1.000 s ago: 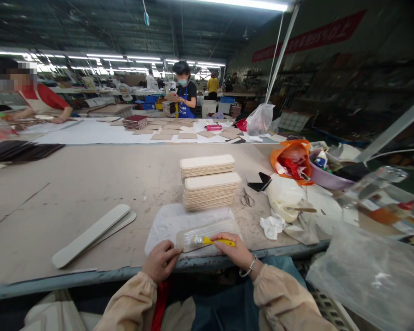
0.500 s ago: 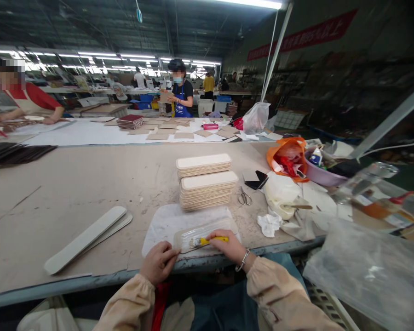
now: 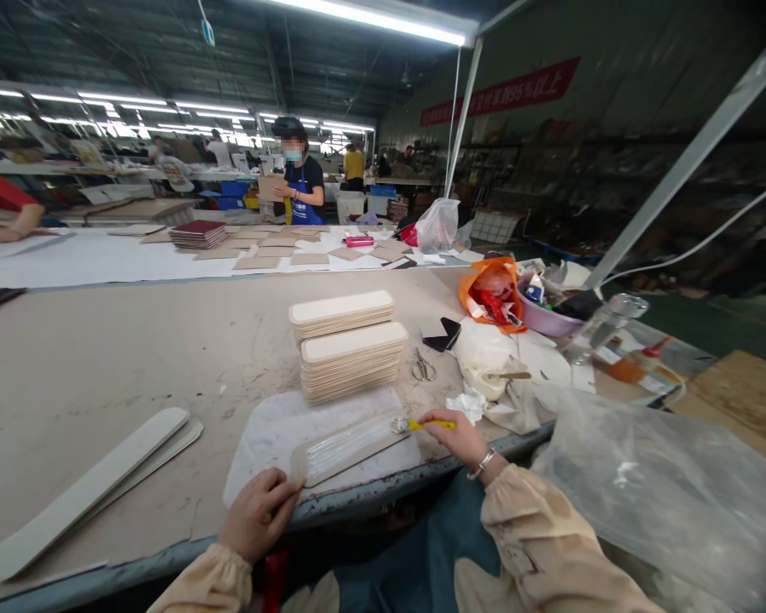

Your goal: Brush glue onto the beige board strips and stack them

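In the head view, the right hand (image 3: 454, 436) is grasping a yellow-handled brush (image 3: 414, 425) in its fingers, and the bristles are touching the right end of a long, round-cornered panel (image 3: 354, 444). Shiny streaks are showing along the panel, which is lying on a white sheet (image 3: 260, 438) near the front edge of the counter (image 3: 134, 358). The left hand (image 3: 259, 515) is touching the panel's near left corner with bent fingers; whether they are pinching or only pressing, I cannot tell. Behind the sheet, a front stack (image 3: 354, 366) and a rear stack (image 3: 343, 313) of similar panels are standing close together. Scissors (image 3: 423, 367) are lying right of the front stack, and two pale strips (image 3: 89, 494) are overlapping at far left.
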Tool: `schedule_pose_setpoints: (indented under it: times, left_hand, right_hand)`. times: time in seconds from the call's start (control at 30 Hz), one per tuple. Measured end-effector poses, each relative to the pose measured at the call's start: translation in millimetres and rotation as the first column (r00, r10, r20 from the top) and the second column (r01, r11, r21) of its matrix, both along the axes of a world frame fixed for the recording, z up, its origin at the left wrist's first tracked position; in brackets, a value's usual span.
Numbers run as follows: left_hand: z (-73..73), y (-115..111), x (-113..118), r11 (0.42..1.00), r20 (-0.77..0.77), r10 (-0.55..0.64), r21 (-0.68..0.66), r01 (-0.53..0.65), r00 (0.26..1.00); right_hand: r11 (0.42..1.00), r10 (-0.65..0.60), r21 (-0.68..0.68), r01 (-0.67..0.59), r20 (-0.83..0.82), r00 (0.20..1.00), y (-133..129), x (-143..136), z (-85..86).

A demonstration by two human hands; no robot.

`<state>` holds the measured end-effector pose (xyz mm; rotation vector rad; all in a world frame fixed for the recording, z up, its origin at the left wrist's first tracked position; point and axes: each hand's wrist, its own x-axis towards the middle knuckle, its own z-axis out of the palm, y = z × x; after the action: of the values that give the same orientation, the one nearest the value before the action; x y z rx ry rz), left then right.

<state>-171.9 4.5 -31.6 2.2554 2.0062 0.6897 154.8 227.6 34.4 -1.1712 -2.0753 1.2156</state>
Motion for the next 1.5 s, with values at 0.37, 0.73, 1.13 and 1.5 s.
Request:
schedule_pose_setpoints:
  times: [0.37,0.73,1.13,1.5]
  left_hand:
    - [0.9,3.1,0.4,1.000,-0.037,-0.009,0.028,0.010,0.999]
    - [4.2,2.2,1.4,1.000,0.011,-0.012,0.028,0.012,1.000]
    - [-6.5,1.5,-3.3,0.999,0.002,-0.018,0.032,0.018,1.000]
    - [-4.7,2.9,-3.7,0.999,-0.021,-0.013,0.038,0.014,1.000]
  right_hand:
    - [0.969,-0.052,-0.249,0.002,-0.196,0.979,-35.6,-34.2,5.3]
    - [0.980,-0.098,-0.180,0.084,-0.070,0.993,-28.3,-29.9,-12.5]
    - [0.978,-0.189,-0.109,0.178,-0.098,0.977,-22.0,-13.3,4.1]
    - [0.961,-0.266,-0.082,0.263,-0.020,0.964,-15.9,3.7,7.8]
